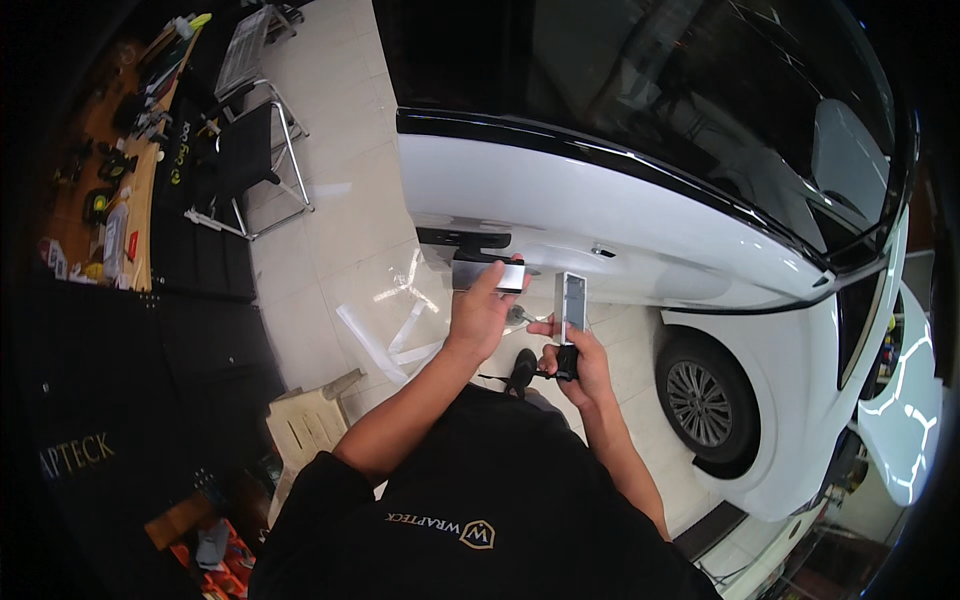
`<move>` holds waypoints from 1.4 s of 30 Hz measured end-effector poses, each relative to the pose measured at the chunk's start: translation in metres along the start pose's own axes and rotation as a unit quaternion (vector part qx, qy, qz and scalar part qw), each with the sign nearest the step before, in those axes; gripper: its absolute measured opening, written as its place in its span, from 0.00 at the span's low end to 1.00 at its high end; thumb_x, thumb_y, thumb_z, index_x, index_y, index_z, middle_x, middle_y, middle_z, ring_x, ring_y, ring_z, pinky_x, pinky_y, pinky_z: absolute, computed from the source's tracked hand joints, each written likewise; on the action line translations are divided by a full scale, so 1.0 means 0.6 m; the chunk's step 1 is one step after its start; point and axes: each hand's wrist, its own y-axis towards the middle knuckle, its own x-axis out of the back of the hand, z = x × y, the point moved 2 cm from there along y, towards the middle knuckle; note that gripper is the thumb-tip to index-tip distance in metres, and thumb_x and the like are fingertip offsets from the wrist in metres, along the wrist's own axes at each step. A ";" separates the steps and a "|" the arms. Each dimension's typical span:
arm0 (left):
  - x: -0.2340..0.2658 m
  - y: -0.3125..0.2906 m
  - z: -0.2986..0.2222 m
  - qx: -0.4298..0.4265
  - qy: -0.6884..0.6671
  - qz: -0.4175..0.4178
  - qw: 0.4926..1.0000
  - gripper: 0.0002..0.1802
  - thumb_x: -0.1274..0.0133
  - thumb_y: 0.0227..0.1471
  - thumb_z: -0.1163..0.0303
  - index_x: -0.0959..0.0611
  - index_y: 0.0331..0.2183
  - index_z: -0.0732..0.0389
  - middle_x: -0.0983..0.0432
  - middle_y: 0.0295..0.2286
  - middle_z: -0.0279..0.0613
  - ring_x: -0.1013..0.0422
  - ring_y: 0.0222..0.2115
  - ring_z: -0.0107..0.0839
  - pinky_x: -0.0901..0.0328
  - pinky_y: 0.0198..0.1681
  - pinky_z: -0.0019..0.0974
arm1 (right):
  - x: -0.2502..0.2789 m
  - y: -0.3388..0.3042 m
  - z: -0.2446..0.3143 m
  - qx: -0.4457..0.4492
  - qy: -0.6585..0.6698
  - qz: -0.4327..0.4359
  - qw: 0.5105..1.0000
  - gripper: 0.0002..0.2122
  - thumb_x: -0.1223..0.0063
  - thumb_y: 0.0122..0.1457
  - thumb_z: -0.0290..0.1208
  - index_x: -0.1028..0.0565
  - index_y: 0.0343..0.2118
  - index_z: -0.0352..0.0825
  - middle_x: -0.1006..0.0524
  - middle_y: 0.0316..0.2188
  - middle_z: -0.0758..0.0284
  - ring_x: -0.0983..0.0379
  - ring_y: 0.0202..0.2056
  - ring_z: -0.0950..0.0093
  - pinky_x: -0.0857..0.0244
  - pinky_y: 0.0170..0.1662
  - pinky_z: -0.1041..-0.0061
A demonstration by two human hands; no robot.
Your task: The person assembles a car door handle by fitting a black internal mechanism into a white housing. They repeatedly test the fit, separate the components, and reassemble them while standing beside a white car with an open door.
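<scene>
Silver-and-black rectangular block, pinched by left hand, frame centre; shallow grey oblong housing, black-handled, clasped by right hand; contents unclear.

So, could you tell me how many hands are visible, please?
2: the left hand, holding a silver-and-black piece, and the right hand, holding a grey rectangular item, both beside the car.

Your left grip holds a silver-and-black piece near the white car door; your right grip holds a grey, open-faced rectangular tool.
</scene>
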 end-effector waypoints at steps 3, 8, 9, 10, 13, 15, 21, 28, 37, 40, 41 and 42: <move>0.006 0.006 0.002 -0.009 -0.009 0.010 1.000 0.18 0.40 0.64 0.68 0.22 0.53 0.62 0.20 0.50 0.45 0.25 0.55 0.37 0.31 0.62 0.55 | 0.022 -0.012 0.011 -0.027 0.000 0.046 0.999 0.15 0.53 0.73 0.37 0.30 0.50 0.28 0.20 0.47 0.44 0.28 0.21 0.73 0.29 0.29 0.72; 0.013 0.008 0.004 -0.014 -0.001 0.008 1.000 0.18 0.40 0.64 0.66 0.21 0.52 0.63 0.20 0.49 0.47 0.25 0.53 0.38 0.31 0.63 0.54 | 0.056 -0.019 0.022 -0.071 -0.036 0.043 0.996 0.16 0.52 0.71 0.37 0.31 0.52 0.29 0.21 0.47 0.45 0.28 0.20 0.72 0.29 0.34 0.65; 0.012 0.007 0.006 -0.018 0.005 0.009 1.000 0.18 0.40 0.64 0.66 0.21 0.52 0.63 0.20 0.48 0.47 0.24 0.52 0.38 0.31 0.63 0.54 | 0.061 -0.020 0.023 -0.077 -0.040 0.045 0.995 0.16 0.52 0.71 0.37 0.31 0.52 0.29 0.21 0.47 0.45 0.28 0.20 0.72 0.29 0.34 0.65; 0.012 0.007 0.007 -0.026 0.005 0.004 1.000 0.18 0.40 0.64 0.66 0.21 0.52 0.63 0.20 0.48 0.47 0.24 0.52 0.38 0.30 0.63 0.54 | 0.065 -0.019 0.024 -0.078 -0.042 0.048 0.995 0.16 0.52 0.71 0.37 0.31 0.52 0.29 0.21 0.47 0.45 0.28 0.20 0.72 0.29 0.34 0.66; 0.006 0.008 0.016 -0.038 0.000 -0.007 0.999 0.18 0.39 0.63 0.67 0.21 0.51 0.63 0.20 0.47 0.47 0.24 0.51 0.38 0.30 0.62 0.54 | 0.072 -0.018 0.031 -0.086 -0.043 0.079 0.992 0.16 0.53 0.72 0.37 0.31 0.52 0.29 0.20 0.47 0.46 0.29 0.20 0.72 0.29 0.34 0.66; 0.002 0.010 0.022 -0.044 -0.010 -0.013 0.999 0.17 0.39 0.62 0.67 0.21 0.50 0.63 0.19 0.46 0.47 0.24 0.50 0.38 0.30 0.62 0.54 | 0.075 -0.016 0.038 -0.089 -0.059 0.080 0.991 0.16 0.53 0.72 0.37 0.31 0.52 0.28 0.20 0.47 0.46 0.29 0.20 0.72 0.30 0.34 0.66; 0.007 0.011 0.030 -0.050 -0.021 -0.040 0.998 0.15 0.39 0.62 0.68 0.20 0.48 0.63 0.19 0.45 0.48 0.23 0.49 0.39 0.29 0.61 0.54 | 0.075 -0.011 0.049 -0.095 -0.066 0.084 0.990 0.16 0.53 0.72 0.37 0.31 0.52 0.28 0.20 0.46 0.46 0.29 0.20 0.73 0.30 0.33 0.67; 0.014 0.005 0.022 -0.046 -0.003 -0.020 0.999 0.13 0.40 0.62 0.69 0.20 0.47 0.61 0.19 0.42 0.43 0.23 0.46 0.38 0.27 0.57 0.55 | 0.071 -0.006 0.052 -0.089 -0.059 0.095 0.990 0.16 0.53 0.72 0.36 0.31 0.53 0.29 0.20 0.46 0.45 0.29 0.20 0.73 0.29 0.32 0.67; 0.020 -0.040 0.015 0.009 0.112 -0.039 0.993 0.12 0.37 0.56 0.73 0.19 0.42 0.59 0.19 0.36 0.36 0.21 0.37 0.32 0.25 0.47 0.48 | -0.020 -0.003 0.110 0.058 -0.192 0.100 0.975 0.15 0.50 0.71 0.33 0.28 0.53 0.29 0.20 0.43 0.58 0.27 0.21 0.78 0.29 0.27 0.79; 0.017 -0.059 -0.008 -0.010 0.426 -0.015 0.905 0.16 0.34 0.52 0.76 0.19 0.43 0.62 0.18 0.35 0.37 0.21 0.37 0.28 0.26 0.45 0.40 | -0.050 0.001 0.124 0.061 -0.233 0.119 0.963 0.14 0.47 0.69 0.30 0.24 0.54 0.32 0.23 0.35 0.69 0.28 0.23 0.81 0.29 0.27 0.80; 0.013 -0.064 -0.011 -0.009 0.421 -0.017 0.907 0.19 0.33 0.49 0.79 0.19 0.43 0.66 0.18 0.35 0.37 0.22 0.37 0.25 0.27 0.43 0.34 | -0.060 0.004 0.123 0.055 -0.242 0.131 0.960 0.14 0.46 0.69 0.29 0.24 0.54 0.32 0.24 0.34 0.70 0.28 0.24 0.81 0.29 0.27 0.80; 0.008 -0.069 -0.015 -0.007 0.424 0.007 0.906 0.19 0.34 0.49 0.80 0.19 0.44 0.66 0.18 0.36 0.37 0.21 0.37 0.25 0.27 0.43 0.33 | -0.068 0.006 0.119 0.048 -0.253 0.138 0.956 0.13 0.46 0.69 0.29 0.23 0.54 0.32 0.24 0.33 0.70 0.28 0.25 0.81 0.29 0.26 0.79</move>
